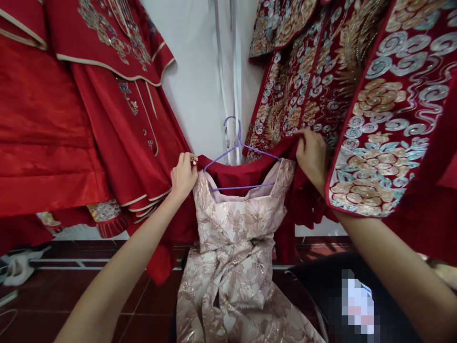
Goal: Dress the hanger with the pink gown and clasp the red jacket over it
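Where red gowns hang: from nine to eleven o'clock of the purple hanger (262, 151), the red gowns (85, 143) crowd close to the left forearm.
Embroidered garments: at one to two o'clock, the embroidered garments (303, 85) hang behind the right hand (312, 157); at three o'clock an embroidered panel (378, 152) hides part of that forearm.
White poles: at twelve o'clock, the white poles (233, 71) rise behind the hanger's hook.
Floor: light shoes (19, 269) at eight o'clock; a dark item (317, 271) with a pixelated patch (357, 305) at five.
Pale floral dress: the dress (235, 219) is on the hanger, spreading down to six o'clock, in front of red cloth (228, 176) and between the hands.
Left fingers: curled shut on the cloth's end at nine o'clock, by the dress's shoulder strap.
Right fingers: clamped on the cloth's other end at three o'clock, just beyond the opposite strap.
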Available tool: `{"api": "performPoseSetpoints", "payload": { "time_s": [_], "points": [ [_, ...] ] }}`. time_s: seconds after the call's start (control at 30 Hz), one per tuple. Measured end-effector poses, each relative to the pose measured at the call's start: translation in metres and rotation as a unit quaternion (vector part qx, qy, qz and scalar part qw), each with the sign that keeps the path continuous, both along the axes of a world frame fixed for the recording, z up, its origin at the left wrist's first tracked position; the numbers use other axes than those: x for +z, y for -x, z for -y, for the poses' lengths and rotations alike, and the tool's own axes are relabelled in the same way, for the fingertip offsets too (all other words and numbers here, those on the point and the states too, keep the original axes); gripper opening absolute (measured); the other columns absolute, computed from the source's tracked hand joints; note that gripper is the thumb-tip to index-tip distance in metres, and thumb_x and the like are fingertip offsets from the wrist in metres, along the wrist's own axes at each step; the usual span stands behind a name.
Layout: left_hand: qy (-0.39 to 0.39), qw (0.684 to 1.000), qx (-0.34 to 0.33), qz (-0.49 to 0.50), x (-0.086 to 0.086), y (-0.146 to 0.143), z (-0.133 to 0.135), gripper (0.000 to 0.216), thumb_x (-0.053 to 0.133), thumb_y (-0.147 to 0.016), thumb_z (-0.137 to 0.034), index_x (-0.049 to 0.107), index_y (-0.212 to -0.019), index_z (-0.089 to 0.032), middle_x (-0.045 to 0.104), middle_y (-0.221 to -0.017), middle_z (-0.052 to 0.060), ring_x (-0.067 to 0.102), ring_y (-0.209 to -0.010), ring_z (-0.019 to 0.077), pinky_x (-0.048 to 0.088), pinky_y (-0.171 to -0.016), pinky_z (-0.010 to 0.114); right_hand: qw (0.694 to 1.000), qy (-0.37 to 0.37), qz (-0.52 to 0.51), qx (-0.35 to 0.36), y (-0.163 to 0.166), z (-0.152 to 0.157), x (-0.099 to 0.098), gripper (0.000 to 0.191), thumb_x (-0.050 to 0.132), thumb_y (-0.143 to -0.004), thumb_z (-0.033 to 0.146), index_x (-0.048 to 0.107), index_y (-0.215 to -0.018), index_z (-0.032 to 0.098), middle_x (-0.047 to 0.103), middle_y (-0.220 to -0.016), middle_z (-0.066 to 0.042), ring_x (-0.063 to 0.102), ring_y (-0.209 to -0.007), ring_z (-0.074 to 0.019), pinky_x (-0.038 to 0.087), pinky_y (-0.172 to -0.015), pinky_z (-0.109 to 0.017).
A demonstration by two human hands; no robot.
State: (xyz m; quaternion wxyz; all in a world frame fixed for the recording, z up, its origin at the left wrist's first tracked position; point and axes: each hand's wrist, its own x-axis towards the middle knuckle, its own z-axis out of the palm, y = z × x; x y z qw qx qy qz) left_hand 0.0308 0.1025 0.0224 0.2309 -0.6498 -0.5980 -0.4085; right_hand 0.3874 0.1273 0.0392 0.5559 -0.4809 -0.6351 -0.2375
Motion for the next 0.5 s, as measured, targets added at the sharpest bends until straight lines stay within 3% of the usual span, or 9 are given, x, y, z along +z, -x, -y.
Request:
{"api": "performPoseSetpoints", "payload": {
  "time_s": [0.07, 0.13, 0.27, 0.37, 0.5],
  "points": [
    [-0.029, 1.000, 0.001, 0.009, 0.003, 0.003, 0.009, 0.027, 0.048, -0.087, -0.018, 0.055, -0.112, -0.022, 0.059, -0.114, 0.008, 0.062, -0.097, 0.0247, 0.043, -0.075, 0.030, 1.000, -0.020, -0.023, 0.002, 0.010, 0.026, 0.005, 0.036, 0.028, -0.094, 0.018, 0.057, -0.114, 0.018, 0.064, -0.111, -0.017, 0.059, -0.108, -0.0294, 0.044, -0.093, -0.044],
    [-0.051, 0.999, 0.003, 0.013, -0.002, 0.008, 0.018, 0.027, 0.049, -0.085, -0.017, 0.057, -0.111, -0.020, 0.061, -0.111, 0.008, 0.062, -0.095, 0.0241, 0.042, -0.072, 0.028, 0.999, 0.004, -0.047, -0.001, 0.019, 0.051, -0.002, 0.034, 0.027, -0.095, 0.023, 0.055, -0.115, 0.019, 0.065, -0.106, -0.016, 0.063, -0.097, -0.0277, 0.047, -0.085, -0.039],
    [-0.008, 1.000, -0.019, -0.023, -0.035, 0.010, 0.030, 0.024, 0.056, -0.083, -0.023, 0.058, -0.106, -0.020, 0.066, -0.105, 0.008, 0.065, -0.086, 0.0222, 0.039, -0.064, 0.026, 0.987, 0.152, -0.047, 0.007, 0.031, 0.073, -0.048, 0.027, 0.044, -0.090, 0.035, 0.053, -0.110, 0.019, 0.068, -0.082, -0.013, 0.066, -0.069, -0.0269, 0.047, -0.063, -0.033],
    [0.062, 0.997, -0.036, -0.015, -0.060, 0.000, 0.032, 0.021, 0.056, -0.082, -0.021, 0.055, -0.103, -0.022, 0.067, -0.101, 0.006, 0.066, -0.078, 0.0220, 0.039, -0.062, 0.027, 0.967, 0.253, 0.004, 0.001, 0.041, 0.072, -0.081, 0.046, 0.052, -0.086, 0.046, 0.049, -0.117, 0.012, 0.068, -0.073, -0.014, 0.066, -0.065, -0.0322, 0.045, -0.056, -0.034],
    [0.048, 0.990, -0.088, 0.095, -0.064, -0.034, 0.039, 0.024, 0.052, -0.080, -0.012, 0.047, -0.100, -0.025, 0.065, -0.083, 0.002, 0.066, -0.074, 0.0221, 0.041, -0.066, 0.028, 0.949, 0.305, 0.074, -0.027, 0.069, 0.087, -0.088, 0.051, 0.029, -0.097, 0.048, 0.049, -0.123, 0.008, 0.068, -0.071, -0.018, 0.067, -0.064, -0.0361, 0.043, -0.056, -0.037]
  ]
}}
